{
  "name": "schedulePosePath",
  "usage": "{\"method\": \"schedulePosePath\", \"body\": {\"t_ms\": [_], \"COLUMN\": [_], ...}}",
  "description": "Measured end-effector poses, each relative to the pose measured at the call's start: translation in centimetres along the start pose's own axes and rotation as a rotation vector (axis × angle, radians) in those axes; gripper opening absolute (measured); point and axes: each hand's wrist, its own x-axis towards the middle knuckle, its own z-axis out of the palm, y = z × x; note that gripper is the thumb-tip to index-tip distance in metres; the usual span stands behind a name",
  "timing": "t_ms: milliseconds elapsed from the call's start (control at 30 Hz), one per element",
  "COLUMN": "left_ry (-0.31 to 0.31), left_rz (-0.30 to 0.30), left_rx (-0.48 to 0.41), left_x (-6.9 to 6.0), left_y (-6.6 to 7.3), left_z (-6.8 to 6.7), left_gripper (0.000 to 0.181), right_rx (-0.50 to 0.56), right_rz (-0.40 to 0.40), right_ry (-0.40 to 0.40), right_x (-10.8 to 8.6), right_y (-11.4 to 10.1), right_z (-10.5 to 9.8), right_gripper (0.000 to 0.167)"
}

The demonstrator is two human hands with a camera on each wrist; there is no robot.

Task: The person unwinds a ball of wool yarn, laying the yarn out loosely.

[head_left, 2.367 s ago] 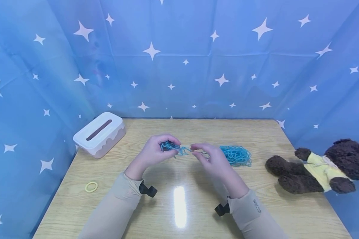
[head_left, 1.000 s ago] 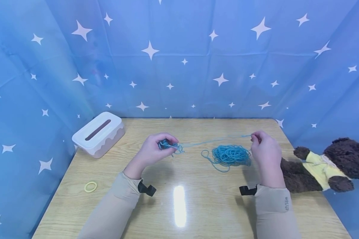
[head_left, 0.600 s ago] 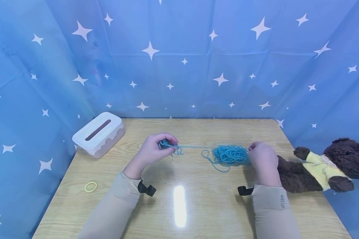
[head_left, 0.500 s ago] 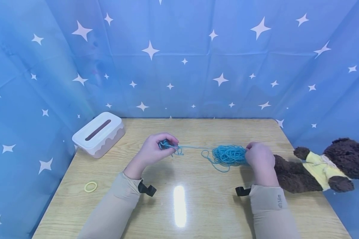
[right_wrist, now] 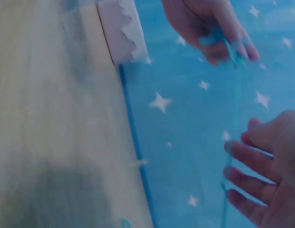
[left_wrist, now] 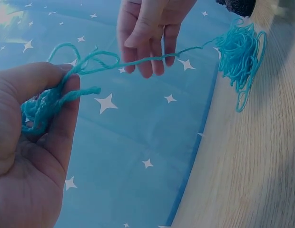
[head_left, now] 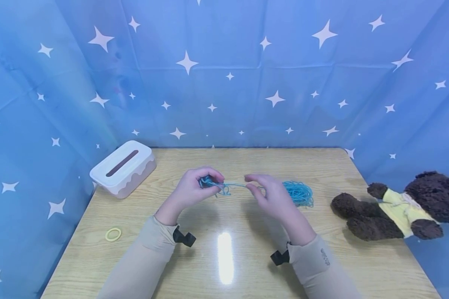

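My left hand pinches a small bundle of blue yarn between thumb and fingers, above the middle of the table. Loops and a short loose end stick out past the fingertips. From the bundle a single strand runs right to a loose heap of the same yarn on the table, partly hidden in the head view by my right hand. That hand hovers between bundle and heap, thumb apart from the fingers. In the left wrist view its fingers hang fairly straight, and the strand passes across them. The right wrist view is blurred.
A white and pink tissue box stands at the back left of the wooden table. A yellow ring lies at the left. At the right edge lies a brown teddy bear in a yellow top. A starry blue curtain hangs behind.
My right hand went out right with the yarn strand, came down beside the heap, and has since swung back left toward my left hand, fingers loosened. The left hand has stayed put.
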Motion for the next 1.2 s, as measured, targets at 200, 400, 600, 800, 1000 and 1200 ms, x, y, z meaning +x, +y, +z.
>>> {"method": "schedulePosePath", "body": {"t_ms": [200,400,600,800,1000,1200], "left_ry": [-0.004,-0.007,0.000,0.004,0.015,0.007], "left_rz": [0.007,0.002,-0.008,-0.030,-0.058,-0.063], "left_rx": [0.002,-0.005,-0.011,-0.007,-0.029,-0.034], "left_x": [0.0,0.0,0.0,0.0,0.0,0.0], "left_y": [0.0,0.0,0.0,0.1,0.0,0.0], "left_z": [0.1,0.1,0.1,0.2,0.3,0.2], "left_gripper": [0.020,0.020,0.016,0.014,0.015,0.017], "right_rx": [-0.017,-0.027,-0.039,-0.035,-0.049,-0.028], "right_rz": [-0.098,-0.102,-0.089,-0.020,-0.042,-0.002], "right_ry": [0.043,0.109,0.231,0.332,0.418,0.531], "right_x": [-0.1,-0.1,-0.2,-0.6,-0.8,-1.0], "right_y": [-1.4,-1.4,0.0,1.6,2.5,3.1], "right_z": [1.7,1.5,-0.4,-2.4,-3.7,-4.7], "right_gripper": [0.028,0.018,0.015,0.014,0.013,0.013]}}
